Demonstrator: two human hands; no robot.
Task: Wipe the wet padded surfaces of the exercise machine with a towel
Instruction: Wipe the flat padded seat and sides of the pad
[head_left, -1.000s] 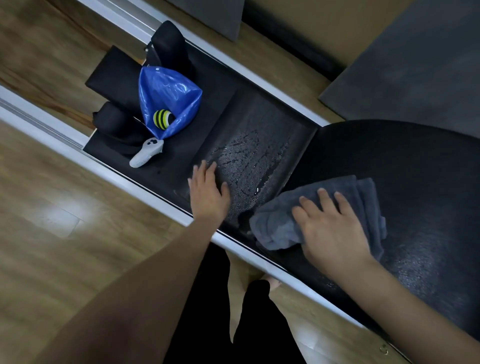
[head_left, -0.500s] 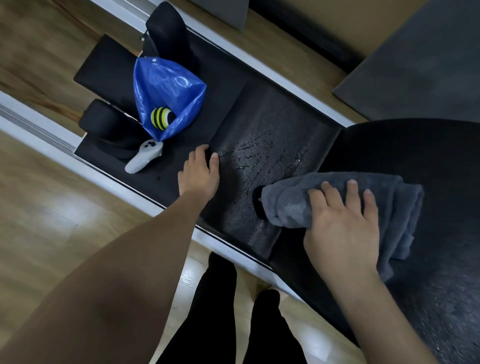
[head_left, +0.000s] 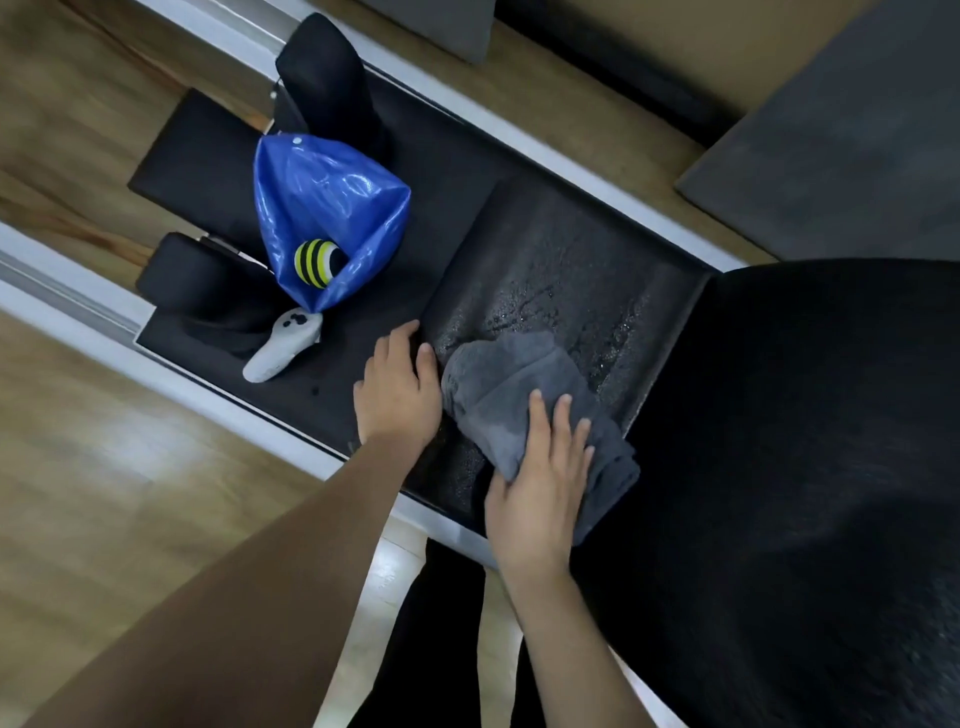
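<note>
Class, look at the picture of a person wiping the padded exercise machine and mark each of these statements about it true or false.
1. The right hand presses a grey folded towel on the wet black pad. True.
2. The left hand grips the towel. False: it rests flat on the padding beside it.
3. A yellow-and-black striped ball sits in the shiny blue plastic bag. True.
4. The white handheld controller lies on the wooden floor. False: it lies on the black padding below the bag.
5. Water droplets show beyond the towel. True.

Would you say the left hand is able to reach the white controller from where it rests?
Probably yes: the left hand rests flat on the pad, and only bare black padding lies between it and the white controller.
</note>
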